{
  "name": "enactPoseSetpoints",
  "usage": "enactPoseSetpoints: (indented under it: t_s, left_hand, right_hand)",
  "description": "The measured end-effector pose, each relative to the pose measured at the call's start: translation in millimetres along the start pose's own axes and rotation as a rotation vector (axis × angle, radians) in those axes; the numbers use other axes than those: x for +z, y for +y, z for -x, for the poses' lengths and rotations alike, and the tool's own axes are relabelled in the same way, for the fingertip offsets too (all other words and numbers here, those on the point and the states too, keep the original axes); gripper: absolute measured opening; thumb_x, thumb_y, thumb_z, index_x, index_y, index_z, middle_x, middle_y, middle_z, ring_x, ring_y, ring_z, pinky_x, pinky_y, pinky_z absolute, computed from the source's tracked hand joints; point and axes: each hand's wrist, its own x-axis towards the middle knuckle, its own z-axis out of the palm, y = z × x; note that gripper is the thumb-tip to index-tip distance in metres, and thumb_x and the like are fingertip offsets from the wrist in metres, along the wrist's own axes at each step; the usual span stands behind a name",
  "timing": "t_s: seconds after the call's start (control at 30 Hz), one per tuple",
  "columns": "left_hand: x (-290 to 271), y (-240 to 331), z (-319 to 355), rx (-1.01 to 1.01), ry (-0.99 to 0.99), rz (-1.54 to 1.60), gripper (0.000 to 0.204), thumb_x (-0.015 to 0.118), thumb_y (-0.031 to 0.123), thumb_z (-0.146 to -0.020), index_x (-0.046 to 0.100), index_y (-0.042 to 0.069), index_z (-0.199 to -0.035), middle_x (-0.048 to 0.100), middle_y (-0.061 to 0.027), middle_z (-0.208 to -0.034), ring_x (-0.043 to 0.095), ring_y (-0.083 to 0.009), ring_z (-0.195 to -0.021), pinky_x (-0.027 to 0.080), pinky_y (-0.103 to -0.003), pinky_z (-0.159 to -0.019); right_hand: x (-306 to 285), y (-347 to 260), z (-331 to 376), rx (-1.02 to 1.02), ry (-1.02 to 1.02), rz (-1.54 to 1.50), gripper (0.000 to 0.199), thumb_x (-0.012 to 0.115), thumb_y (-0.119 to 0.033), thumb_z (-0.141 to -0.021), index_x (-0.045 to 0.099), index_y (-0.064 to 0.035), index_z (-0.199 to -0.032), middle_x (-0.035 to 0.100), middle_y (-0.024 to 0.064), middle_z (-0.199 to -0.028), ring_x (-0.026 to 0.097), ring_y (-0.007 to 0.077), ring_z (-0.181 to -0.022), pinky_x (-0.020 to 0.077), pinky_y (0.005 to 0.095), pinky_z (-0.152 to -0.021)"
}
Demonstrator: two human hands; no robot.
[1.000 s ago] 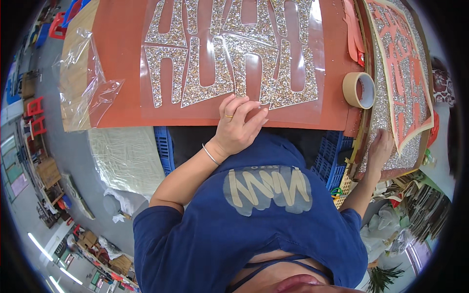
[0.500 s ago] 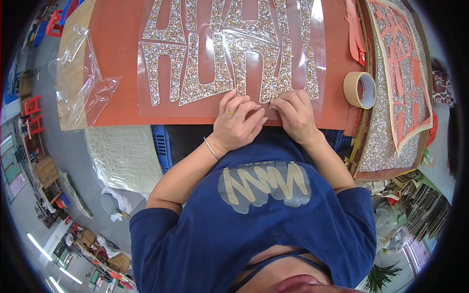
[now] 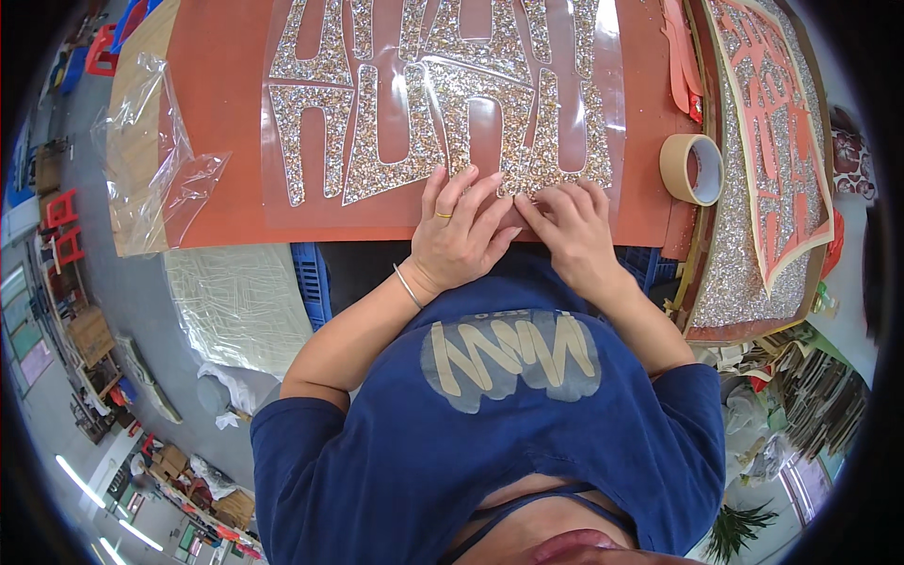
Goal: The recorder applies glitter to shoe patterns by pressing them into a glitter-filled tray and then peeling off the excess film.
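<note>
Head view: looking down over both bare hands at the near edge of the tabletop (image 3: 146,66), which is largely covered by a red-brown mat (image 3: 217,104)
Glittering shapes (image 3: 395,173): two rows of tall, letter-like pieces packed with small gold and silver bits, pale outlines round them, lying on a clear sheet (image 3: 282,215) on the mat; upper row cut off by the frame
Left hand (image 3: 457,234): fingers slightly spread and loosely bent, fingertips down at the bottom edge of the near row, no object visible in its grasp
Right hand (image 3: 573,228): fingers curled, tips down on the same bottom edge, just beside the left; whether anything is pinched under them, cannot tell
Tape roll (image 3: 674,169): on its side to the right, apart from the hands
Tray (image 3: 699,306): far right, loose silvery bits (image 3: 744,287) inside, a cream-bordered cut-out sheet (image 3: 799,257) lying over them
Pink strips (image 3: 676,56): upper right, near the tray
Crumpled film (image 3: 155,132): left end, partly over the mat
Done, as judged: visible pieces look filled nearly edge to edge
Left, as judged: perhaps only the lower edge under the fingertips; hidden there, and the upper row is not fully in frame
</note>
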Motion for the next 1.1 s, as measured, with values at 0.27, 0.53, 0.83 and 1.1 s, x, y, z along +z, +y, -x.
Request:
enactPoseSetpoints:
  t_s: [0.27,0.53,0.83,1.1]
  left_hand:
    - [-1.0,2.6,-1.8,-0.013,-0.09,-0.047,0.04,0.065,0.038,-0.082,0.063,0.013,-0.113,0.05,-0.0093,-0.132,0.036,-0.0305,-0.128,0.024,-0.052,-0.11]
    - [-3.3,7.6,-6.8,0.019,-0.237,-0.127,0.043,0.059,0.047,-0.085,0.062,0.022,-0.12,0.044,-0.0094,-0.139,0.028,-0.0316,-0.133,0.013,-0.054,-0.113]
    - [-6.5,-14.7,18.7,0.276,0.026,0.206,0.025,0.07,0.025,-0.079,0.062,0.012,-0.099,0.056,-0.0058,-0.106,0.047,-0.0233,-0.105,0.043,-0.041,-0.092]
    - [-2.8,-20.2,15.1,0.254,0.094,0.375,0.022,0.071,0.018,-0.075,0.053,0.01,-0.066,0.053,-0.0036,-0.074,0.053,-0.0213,-0.072,0.047,-0.034,-0.063]
  right_hand:
    - [-50.0,64.2,68.4,0.62,0.57,-0.191,0.011,0.059,-0.006,-0.091,0.063,0.0007,-0.098,0.06,0.0074,-0.089,0.057,0.0153,-0.08,0.0464,0.0271,-0.072]
    - [-66.3,127.7,176.6,1.022,0.144,0.266,0.015,0.059,-0.013,-0.089,0.065,-0.002,-0.097,0.062,0.0153,-0.086,0.061,0.0294,-0.075,0.0478,0.0376,-0.072]
    - [-65.7,145.3,195.1,1.028,0.134,0.362,0.015,0.058,-0.015,-0.09,0.065,-0.0027,-0.095,0.064,0.016,-0.089,0.062,0.0315,-0.083,0.0471,0.0394,-0.075]
    - [-47.3,94.3,109.2,0.818,0.61,-0.461,0.01,0.058,-0.009,-0.092,0.059,0.0008,-0.095,0.058,0.003,-0.089,0.053,0.0103,-0.083,0.0459,0.0251,-0.075]
